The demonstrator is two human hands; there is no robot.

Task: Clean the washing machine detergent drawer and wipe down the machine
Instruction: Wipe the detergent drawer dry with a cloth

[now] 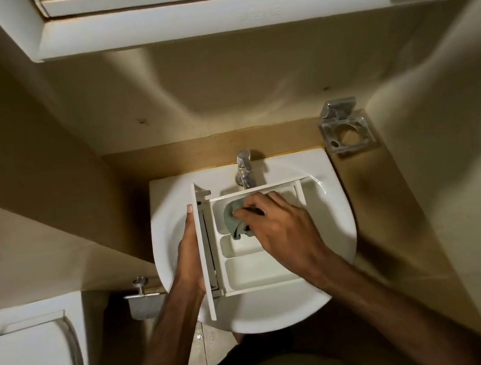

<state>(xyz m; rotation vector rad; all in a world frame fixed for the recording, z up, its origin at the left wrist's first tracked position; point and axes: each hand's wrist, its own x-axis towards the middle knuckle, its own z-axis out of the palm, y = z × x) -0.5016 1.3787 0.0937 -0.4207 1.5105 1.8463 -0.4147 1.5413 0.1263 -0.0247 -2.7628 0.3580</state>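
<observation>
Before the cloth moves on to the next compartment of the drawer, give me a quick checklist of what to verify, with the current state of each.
1. Drawer held over the sink: ok.
2. Left hand steadying the drawer's front panel: ok, it grips the panel's outer face.
3. Right hand has the green cloth: ok, fingers press it into the far compartment.
4. Next compartment free to wipe: ok, nothing lies in it but a trailing end of the cloth.
5. Far compartment clean: cannot tell, hand and cloth cover it.
6. Tap off: cannot tell, though no stream of water shows.
</observation>
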